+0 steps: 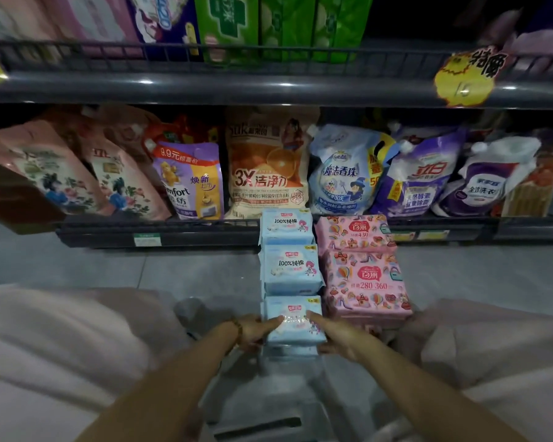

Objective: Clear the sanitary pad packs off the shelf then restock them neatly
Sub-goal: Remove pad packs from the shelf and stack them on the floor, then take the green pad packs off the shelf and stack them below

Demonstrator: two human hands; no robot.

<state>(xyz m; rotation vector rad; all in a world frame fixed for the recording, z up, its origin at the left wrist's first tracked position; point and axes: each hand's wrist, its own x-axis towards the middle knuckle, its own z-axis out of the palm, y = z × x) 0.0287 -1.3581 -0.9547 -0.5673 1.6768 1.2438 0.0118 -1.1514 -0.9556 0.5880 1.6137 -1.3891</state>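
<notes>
Several sanitary pad packs lie on the grey floor in two rows in front of the shelf. The left row has three stacks of light blue packs: the far blue stack, the middle blue stack and the nearest blue pack. My left hand grips the nearest blue pack at its left edge, thumb on top. My right hand grips its right edge the same way. The right row holds pink packs, with a further pink stack behind.
The bottom shelf carries detergent refill pouches behind a dark rail. The upper shelf holds pink, purple and green packs, with a yellow price tag at right. My knees in light trousers flank the packs.
</notes>
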